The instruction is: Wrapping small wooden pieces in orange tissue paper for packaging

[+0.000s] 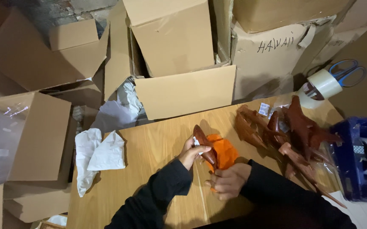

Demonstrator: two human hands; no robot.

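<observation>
1. Over the wooden surface (158, 148), both my forearms in dark sleeves reach in from the lower edge, bent so the hands meet near the middle.
2. My left hand (190, 153) is curled, its fingers (187, 144) wrapped round the middle of a dark red-brown wooden carving (203, 144), thumb on top.
3. My right hand (229, 180) sits lower and nearer me, fingers clenched on the carving's lower tip and on the orange cloth (225, 153) bunched there.
4. Between the two hands the carving runs slanted, its pointed end rising above my left fingers, the cloth spread behind it.
5. Right of the hands, a pile of similar wooden carvings (293, 131) lies on clear plastic, close by but not touching.
6. Crumpled white paper (96, 154) hangs off the surface's left edge; open cardboard boxes (179, 63) crowd behind; a blue tape dispenser (359, 157) stands at far right.
</observation>
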